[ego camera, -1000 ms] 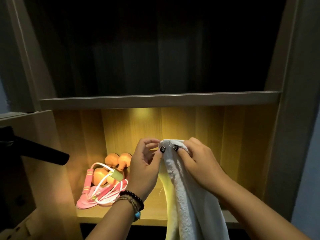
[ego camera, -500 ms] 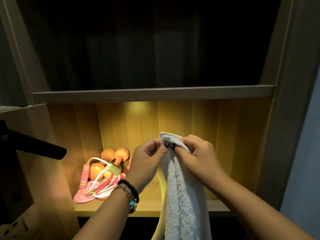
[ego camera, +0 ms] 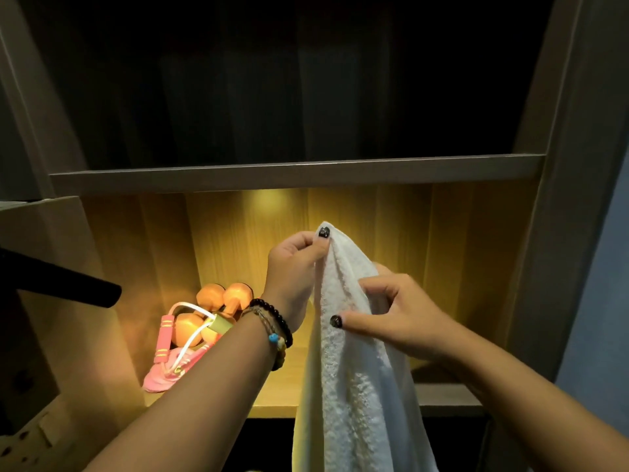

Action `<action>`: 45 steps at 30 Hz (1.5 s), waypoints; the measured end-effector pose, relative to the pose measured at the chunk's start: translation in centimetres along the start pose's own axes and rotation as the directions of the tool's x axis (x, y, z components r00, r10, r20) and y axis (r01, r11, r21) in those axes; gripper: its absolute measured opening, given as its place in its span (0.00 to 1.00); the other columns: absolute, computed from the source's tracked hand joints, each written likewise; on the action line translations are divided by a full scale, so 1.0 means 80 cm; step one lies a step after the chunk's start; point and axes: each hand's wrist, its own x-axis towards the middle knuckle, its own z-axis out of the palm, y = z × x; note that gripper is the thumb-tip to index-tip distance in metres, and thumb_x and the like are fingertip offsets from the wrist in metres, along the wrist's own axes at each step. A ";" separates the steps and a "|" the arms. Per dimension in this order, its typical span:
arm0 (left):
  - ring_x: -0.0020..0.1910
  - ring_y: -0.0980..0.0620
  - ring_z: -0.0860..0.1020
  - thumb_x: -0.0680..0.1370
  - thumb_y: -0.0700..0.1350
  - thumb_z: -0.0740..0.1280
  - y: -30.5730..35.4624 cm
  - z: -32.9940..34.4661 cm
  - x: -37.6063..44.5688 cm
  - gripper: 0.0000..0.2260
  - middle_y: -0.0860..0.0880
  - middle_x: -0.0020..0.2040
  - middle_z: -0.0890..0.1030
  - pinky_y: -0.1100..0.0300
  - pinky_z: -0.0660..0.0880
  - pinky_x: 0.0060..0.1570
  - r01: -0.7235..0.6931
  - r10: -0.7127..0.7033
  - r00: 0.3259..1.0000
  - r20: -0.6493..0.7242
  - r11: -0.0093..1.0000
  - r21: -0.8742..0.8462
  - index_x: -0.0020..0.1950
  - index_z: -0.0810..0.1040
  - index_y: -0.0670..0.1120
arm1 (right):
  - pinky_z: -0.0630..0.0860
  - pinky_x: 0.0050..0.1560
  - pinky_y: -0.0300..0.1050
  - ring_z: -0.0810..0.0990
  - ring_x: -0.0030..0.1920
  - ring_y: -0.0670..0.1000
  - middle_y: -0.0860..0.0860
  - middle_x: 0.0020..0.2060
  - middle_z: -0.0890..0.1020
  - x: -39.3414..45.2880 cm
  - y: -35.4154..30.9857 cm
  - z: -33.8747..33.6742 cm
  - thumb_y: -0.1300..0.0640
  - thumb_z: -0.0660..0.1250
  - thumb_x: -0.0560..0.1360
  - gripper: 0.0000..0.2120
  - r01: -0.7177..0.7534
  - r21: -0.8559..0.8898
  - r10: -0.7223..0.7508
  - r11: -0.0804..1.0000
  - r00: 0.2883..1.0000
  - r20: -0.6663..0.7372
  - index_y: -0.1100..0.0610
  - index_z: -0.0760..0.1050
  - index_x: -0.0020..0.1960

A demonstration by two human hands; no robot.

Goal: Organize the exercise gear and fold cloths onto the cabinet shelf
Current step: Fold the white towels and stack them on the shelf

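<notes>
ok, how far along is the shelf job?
Done: dumbbells and jump rope sit at the lit shelf's left. In hand: left hand pinches the white towel's top, right hand grips lower; it hangs unfolded. Left: fold and shelve it.

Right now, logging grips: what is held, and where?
A white towel: left hand pinches its top corner, right hand pinches an edge lower down.

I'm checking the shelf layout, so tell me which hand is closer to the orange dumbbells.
Left. The left hand pinches the top of the white towel just right of and above the orange dumbbells. The right hand grips the towel lower down, farther right, beyond the towel.
</notes>
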 end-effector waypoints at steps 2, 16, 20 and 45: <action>0.33 0.54 0.75 0.80 0.41 0.63 0.005 0.004 0.008 0.10 0.49 0.35 0.77 0.63 0.73 0.30 0.007 -0.008 0.998 -0.068 1.000 -0.022 0.39 0.77 0.43 | 0.79 0.39 0.39 0.83 0.44 0.45 0.47 0.44 0.84 -0.005 0.009 0.006 0.52 0.76 0.69 0.10 -0.044 0.028 0.043 0.999 0.998 0.035 0.57 0.82 0.46; 0.35 0.53 0.76 0.78 0.39 0.65 0.001 -0.020 0.038 0.07 0.48 0.36 0.77 0.62 0.76 0.31 0.037 -0.044 0.965 -0.260 0.999 -0.032 0.40 0.77 0.43 | 0.72 0.35 0.39 0.76 0.36 0.46 0.49 0.35 0.78 -0.018 0.084 0.024 0.43 0.80 0.59 0.23 -0.246 -0.214 0.139 0.945 0.897 -0.419 0.62 0.78 0.30; 0.39 0.48 0.76 0.77 0.38 0.66 -0.001 -0.023 0.042 0.04 0.45 0.39 0.77 0.58 0.76 0.35 0.050 -0.067 0.952 -0.299 0.997 -0.064 0.44 0.78 0.42 | 0.74 0.36 0.40 0.76 0.38 0.45 0.48 0.36 0.78 -0.010 0.081 0.033 0.40 0.77 0.60 0.22 -0.202 -0.252 0.071 0.946 0.891 -0.448 0.59 0.78 0.30; 0.43 0.47 0.74 0.80 0.43 0.65 0.013 -0.056 0.030 0.12 0.43 0.42 0.76 0.51 0.74 0.46 -0.023 0.049 0.978 -0.205 0.992 0.128 0.50 0.78 0.32 | 0.77 0.32 0.38 0.82 0.34 0.50 0.55 0.36 0.84 0.000 0.087 0.047 0.50 0.71 0.67 0.10 -0.252 0.567 0.323 0.784 0.946 -0.026 0.57 0.84 0.37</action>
